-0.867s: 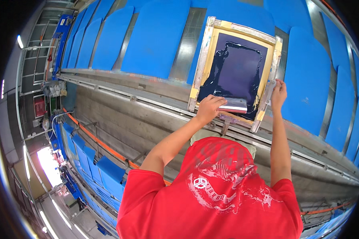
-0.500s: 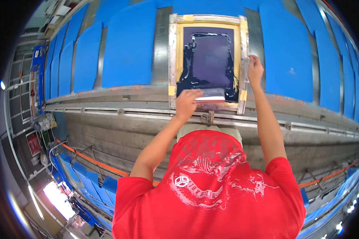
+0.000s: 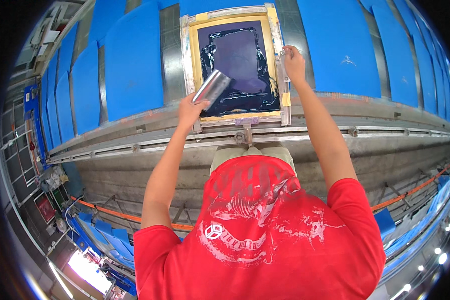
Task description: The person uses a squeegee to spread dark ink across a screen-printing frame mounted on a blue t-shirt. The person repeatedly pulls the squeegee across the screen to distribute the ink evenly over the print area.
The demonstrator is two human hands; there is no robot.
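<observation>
In front of me lies a screen-printing frame, its border edged with yellow tape. Dark wet ink rings the purple mesh and pools along its lower part. My left hand is closed around one end of a metal-faced squeegee, tilted over the mesh's lower left corner. The squeegee's lower edge is partly hidden, so I cannot tell whether it touches the mesh. At the frame's right side, my right hand grips the rail with fingers bent over its edge.
Blue fabric panels lie along the long table on both sides of the frame. The blue panel to the right bears a small pale print. A metal rail runs along the table's near edge. Behind me stands another row with an orange bar.
My left hand has moved left with the squeegee, which has turned from lying level at the frame's near end to a slant. My right hand stays at the right rail. The whole view has shifted.
</observation>
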